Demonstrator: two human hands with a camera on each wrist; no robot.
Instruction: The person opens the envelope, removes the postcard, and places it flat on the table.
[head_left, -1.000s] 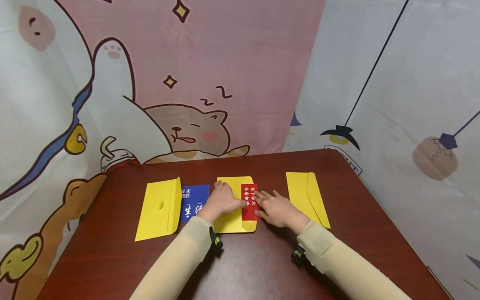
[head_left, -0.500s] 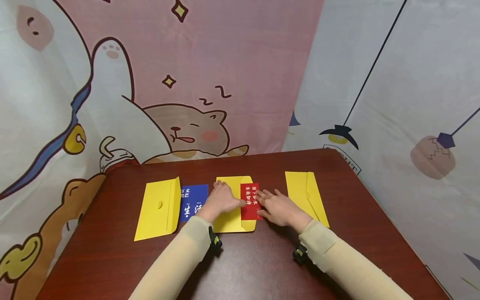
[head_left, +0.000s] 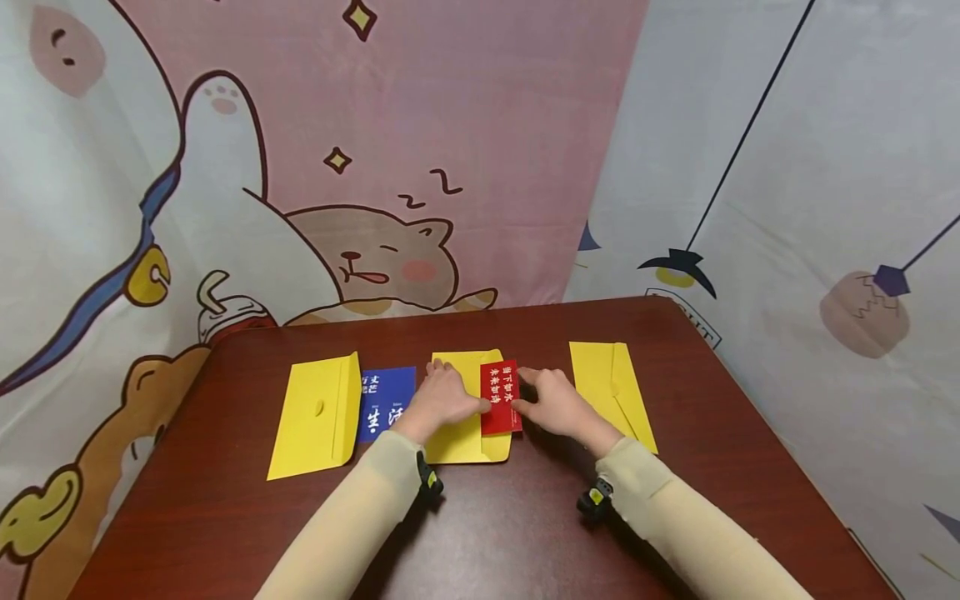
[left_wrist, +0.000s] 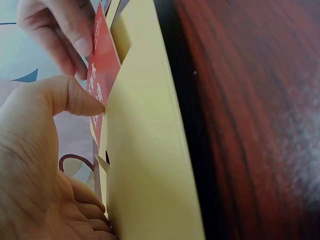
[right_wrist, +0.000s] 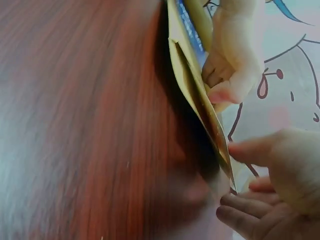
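In the middle of the table lies a yellow envelope (head_left: 459, 446), its flap side toward the right. A red card (head_left: 500, 392) with white writing is over its mouth, partly inside as far as I can see. My right hand (head_left: 558, 403) pinches the card's right edge between thumb and fingers, and that edge is raised. My left hand (head_left: 441, 398) rests on the envelope with its fingers stretched away. Its thumb (left_wrist: 82, 100) touches the mouth's edge close to the card. The right wrist view shows the envelope's opening slightly gaping (right_wrist: 192, 87).
A blue card (head_left: 381, 408) with white writing lies left of the middle envelope, partly beneath the left envelope's edge or beside it. Other yellow envelopes lie at the left (head_left: 313, 417) and right (head_left: 611, 387) on the dark brown table (head_left: 510, 533). Printed cloth hangs behind.
My right hand has gone from lying flat-fingered on the card to pinching its right edge, and that edge has come up. My left hand has stayed in place.
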